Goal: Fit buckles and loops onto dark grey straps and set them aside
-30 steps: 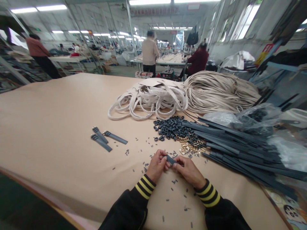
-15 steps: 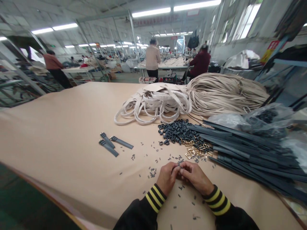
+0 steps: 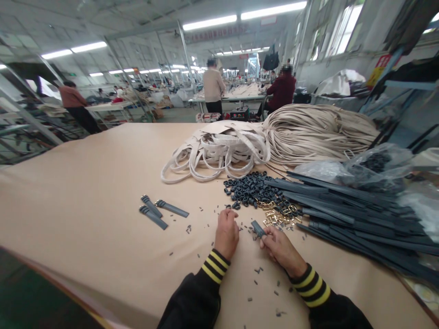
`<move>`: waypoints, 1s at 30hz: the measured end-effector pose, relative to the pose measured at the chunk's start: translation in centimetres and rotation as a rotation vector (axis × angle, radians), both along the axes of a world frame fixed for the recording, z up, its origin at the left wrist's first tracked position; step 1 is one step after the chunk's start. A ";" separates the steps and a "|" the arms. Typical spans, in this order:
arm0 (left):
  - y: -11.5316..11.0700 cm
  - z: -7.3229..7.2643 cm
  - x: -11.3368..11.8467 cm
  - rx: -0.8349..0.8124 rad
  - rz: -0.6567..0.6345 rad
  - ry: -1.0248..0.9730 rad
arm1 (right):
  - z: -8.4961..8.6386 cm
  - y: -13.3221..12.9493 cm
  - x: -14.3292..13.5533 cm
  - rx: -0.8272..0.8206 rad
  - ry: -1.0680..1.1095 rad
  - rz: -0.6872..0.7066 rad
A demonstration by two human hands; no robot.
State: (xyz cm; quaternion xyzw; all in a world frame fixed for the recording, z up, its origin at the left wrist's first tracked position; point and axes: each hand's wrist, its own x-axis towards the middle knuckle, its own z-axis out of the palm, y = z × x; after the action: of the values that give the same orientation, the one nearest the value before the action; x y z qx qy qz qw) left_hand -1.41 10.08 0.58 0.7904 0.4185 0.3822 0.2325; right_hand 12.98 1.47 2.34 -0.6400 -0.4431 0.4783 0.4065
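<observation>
My right hand (image 3: 280, 249) is closed on a short dark grey leather strap (image 3: 258, 228), one end of which sticks out past the fingertips. My left hand (image 3: 227, 234) is apart from it, over the table, with loosely bent fingers and nothing visible in them. Its fingertips are nearest to a few dark strap loops (image 3: 236, 206) at the edge of a heap of loops (image 3: 248, 187). Gold buckles (image 3: 274, 214) lie in a pile beyond my right hand. Small dark scraps (image 3: 257, 270) are scattered around both hands.
Short straps with buckles (image 3: 153, 217) lie to the left. Long dark strips (image 3: 346, 219) cover the right side, near plastic bags (image 3: 384, 164). Behind are white straps (image 3: 216, 151) and a beige strap bundle (image 3: 322, 132). Several people work at tables farther back.
My hands were together at the strap and have come apart. The left has moved forward towards the loops, while the right keeps the strap, which now shows clearly.
</observation>
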 end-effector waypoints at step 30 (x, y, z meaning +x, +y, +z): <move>-2.6 -0.2 0.8 -1.187 -0.266 -0.960 | 0.5 -0.1 0.2 0.081 -0.132 0.073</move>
State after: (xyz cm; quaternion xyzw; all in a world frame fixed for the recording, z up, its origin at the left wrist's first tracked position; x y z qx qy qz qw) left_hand -0.65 7.50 0.38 0.3249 0.3081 0.3635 0.8169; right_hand 13.15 1.32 2.85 -0.6366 -0.5108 0.4314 0.3844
